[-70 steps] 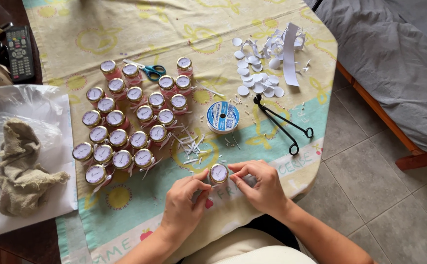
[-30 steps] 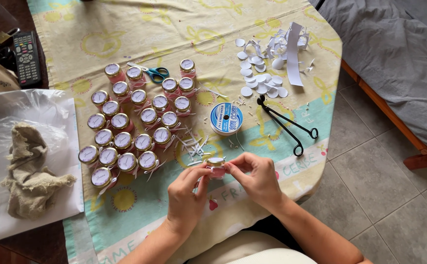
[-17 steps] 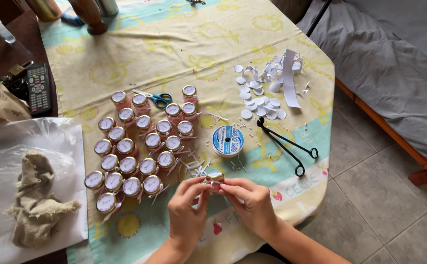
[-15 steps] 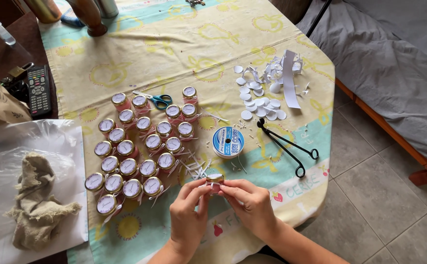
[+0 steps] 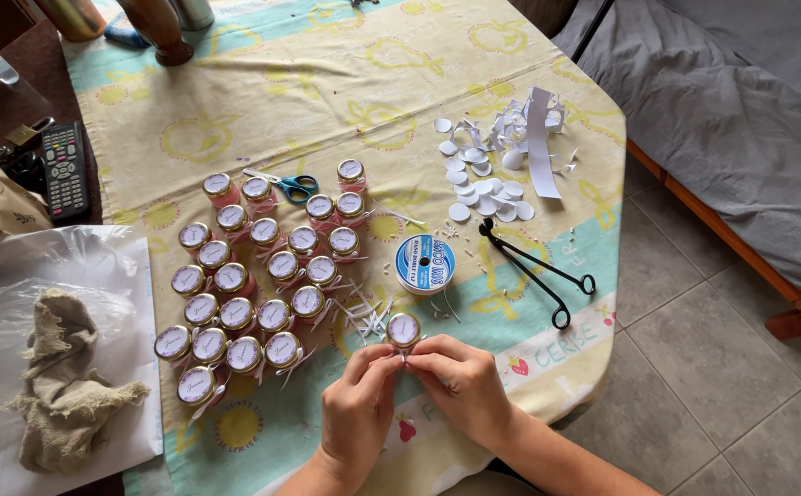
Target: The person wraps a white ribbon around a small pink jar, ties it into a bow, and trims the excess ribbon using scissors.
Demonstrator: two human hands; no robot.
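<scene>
A little round glass jar (image 5: 404, 332) with a shiny gold rim and a white paper label faces up (lid toward the camera). The left hand (image 5: 356, 407) and right hand (image 5: 462, 386) pinch it from below, over the soft fruit-print table (image 5: 263, 83) cloth.

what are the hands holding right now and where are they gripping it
Both hands, left hand and right hand, pinch one small jar with a gold-rimmed labelled lid. The fingertips grip it low, under the lid, around its body; what exactly they pinch there is hidden.
</scene>
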